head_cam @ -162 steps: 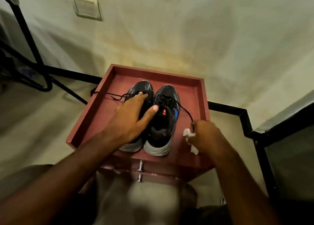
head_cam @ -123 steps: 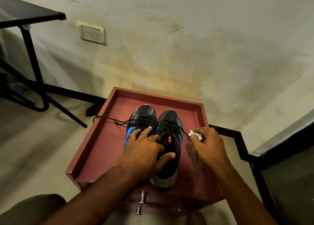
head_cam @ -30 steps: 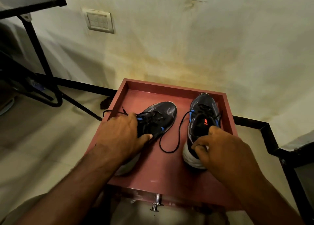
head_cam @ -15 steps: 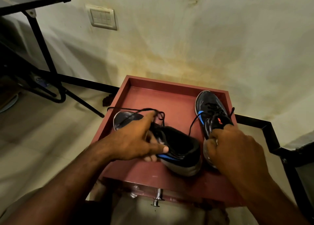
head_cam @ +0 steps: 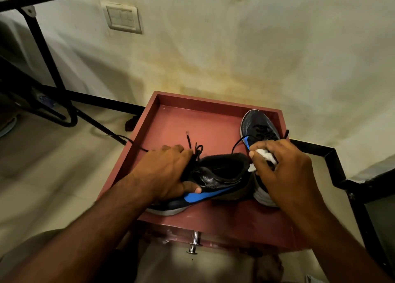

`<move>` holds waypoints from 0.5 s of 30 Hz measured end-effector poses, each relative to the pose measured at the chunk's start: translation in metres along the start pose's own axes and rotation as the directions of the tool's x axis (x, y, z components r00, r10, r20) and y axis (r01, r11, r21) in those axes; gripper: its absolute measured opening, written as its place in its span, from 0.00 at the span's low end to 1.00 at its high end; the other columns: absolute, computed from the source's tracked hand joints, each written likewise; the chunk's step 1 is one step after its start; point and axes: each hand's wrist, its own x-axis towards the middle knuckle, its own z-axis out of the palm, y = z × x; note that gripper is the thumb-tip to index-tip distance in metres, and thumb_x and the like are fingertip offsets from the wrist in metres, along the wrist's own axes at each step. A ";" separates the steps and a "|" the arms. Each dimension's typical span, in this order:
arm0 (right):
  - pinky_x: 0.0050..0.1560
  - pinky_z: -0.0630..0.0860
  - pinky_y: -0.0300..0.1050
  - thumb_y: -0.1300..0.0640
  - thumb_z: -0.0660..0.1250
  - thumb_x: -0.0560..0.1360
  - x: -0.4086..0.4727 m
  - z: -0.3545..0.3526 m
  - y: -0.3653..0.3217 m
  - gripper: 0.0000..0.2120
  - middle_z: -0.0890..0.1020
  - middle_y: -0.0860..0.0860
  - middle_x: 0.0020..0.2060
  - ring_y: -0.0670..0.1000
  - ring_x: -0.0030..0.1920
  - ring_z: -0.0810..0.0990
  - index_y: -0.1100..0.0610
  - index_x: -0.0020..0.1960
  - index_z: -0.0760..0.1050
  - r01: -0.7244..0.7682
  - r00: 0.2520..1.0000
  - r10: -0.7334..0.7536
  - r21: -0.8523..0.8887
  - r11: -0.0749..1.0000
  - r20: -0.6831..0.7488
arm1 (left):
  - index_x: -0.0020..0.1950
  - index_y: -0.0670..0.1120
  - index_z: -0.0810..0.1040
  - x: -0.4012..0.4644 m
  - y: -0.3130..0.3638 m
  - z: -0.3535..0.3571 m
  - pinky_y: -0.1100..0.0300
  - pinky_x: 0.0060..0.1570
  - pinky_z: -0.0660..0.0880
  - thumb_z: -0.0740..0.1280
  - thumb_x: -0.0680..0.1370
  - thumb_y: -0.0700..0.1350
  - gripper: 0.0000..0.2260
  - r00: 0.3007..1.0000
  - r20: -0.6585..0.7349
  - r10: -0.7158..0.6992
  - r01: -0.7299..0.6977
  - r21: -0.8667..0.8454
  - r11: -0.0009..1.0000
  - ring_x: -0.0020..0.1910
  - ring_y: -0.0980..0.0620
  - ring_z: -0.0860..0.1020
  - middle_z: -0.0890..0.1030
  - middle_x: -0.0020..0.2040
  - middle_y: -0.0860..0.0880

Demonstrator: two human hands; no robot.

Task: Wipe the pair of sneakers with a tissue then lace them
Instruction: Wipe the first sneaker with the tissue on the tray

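Note:
Two black sneakers with blue side marks sit in a red tray (head_cam: 171, 116). The near sneaker (head_cam: 215, 180) lies crosswise, heel to the right, its blue mark facing me. My left hand (head_cam: 162, 171) grips its laced front part, thumb on its side. Loose black laces (head_cam: 193, 145) stick out past my fingers. The second sneaker (head_cam: 256, 126) stands upright at the tray's right side, toe towards the wall. My right hand (head_cam: 284, 171) holds a crumpled white tissue (head_cam: 265, 155) at the heel collar of the near sneaker and hides the second sneaker's rear.
The tray rests on a red stand with a metal knob (head_cam: 193, 244) at its front. A stained wall with a switch plate (head_cam: 124, 17) is behind. Black metal table legs (head_cam: 51, 68) stand left, a black frame (head_cam: 333, 167) runs right.
My left hand has turned the near sneaker so that its blue side faces me. My right hand has left the second sneaker and brought the tissue to the near sneaker's heel.

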 end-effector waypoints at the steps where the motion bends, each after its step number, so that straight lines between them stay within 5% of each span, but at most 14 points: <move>1: 0.50 0.73 0.31 0.60 0.73 0.77 0.000 0.001 0.001 0.07 0.83 0.51 0.49 0.49 0.48 0.82 0.54 0.55 0.85 -0.009 1.000 0.009 0.008 1.000 -0.011 | 0.76 0.52 0.63 -0.002 0.002 0.003 0.52 0.61 0.76 0.60 0.73 0.78 0.41 0.999 -0.018 0.029 -0.030 -0.054 0.998 0.64 0.48 0.74 0.73 0.68 0.50; 3: 0.52 0.71 0.25 0.62 0.72 0.77 0.000 0.002 -0.001 0.12 0.83 0.53 0.53 0.48 0.50 0.82 0.55 0.60 0.85 -0.038 0.999 0.039 0.038 0.999 -0.024 | 0.79 0.53 0.61 0.000 0.006 0.010 0.50 0.66 0.76 0.62 0.74 0.76 0.41 0.997 -0.025 0.075 -0.079 -0.207 0.975 0.66 0.50 0.75 0.73 0.71 0.51; 6: 0.52 0.70 0.20 0.64 0.69 0.78 -0.001 0.003 -0.008 0.16 0.83 0.51 0.54 0.42 0.51 0.81 0.55 0.64 0.83 -0.067 0.997 0.070 0.117 0.991 -0.021 | 0.74 0.54 0.67 0.007 0.008 0.016 0.47 0.58 0.81 0.66 0.75 0.71 0.33 0.999 -0.008 0.034 -0.035 -0.368 0.929 0.58 0.50 0.81 0.81 0.64 0.51; 9: 0.49 0.77 0.27 0.61 0.71 0.79 -0.003 0.000 -0.016 0.16 0.85 0.46 0.52 0.40 0.49 0.84 0.52 0.65 0.80 -0.120 0.992 0.126 0.271 0.955 -0.005 | 0.66 0.55 0.75 0.009 0.005 0.007 0.53 0.51 0.81 0.67 0.75 0.71 0.27 1.000 -0.004 -0.003 0.001 -0.473 0.881 0.50 0.55 0.83 0.84 0.55 0.56; 12: 0.41 0.81 0.32 0.57 0.74 0.78 -0.006 -0.003 -0.026 0.09 0.86 0.44 0.44 0.41 0.43 0.86 0.50 0.57 0.79 -0.141 0.988 0.153 0.399 0.906 0.001 | 0.60 0.55 0.76 0.005 -0.001 -0.001 0.64 0.40 0.72 0.67 0.77 0.68 0.20 0.990 0.138 -0.041 0.116 -0.595 0.795 0.44 0.61 0.79 0.80 0.47 0.59; 15: 0.42 0.80 0.32 0.59 0.74 0.78 -0.007 0.000 -0.026 0.06 0.85 0.43 0.44 0.43 0.44 0.86 0.51 0.53 0.81 -0.085 0.994 0.105 0.377 0.922 -0.032 | 0.75 0.52 0.64 0.003 0.002 0.001 0.63 0.46 0.73 0.71 0.77 0.65 0.33 0.976 0.134 -0.171 0.215 -0.710 0.671 0.52 0.56 0.79 0.79 0.59 0.55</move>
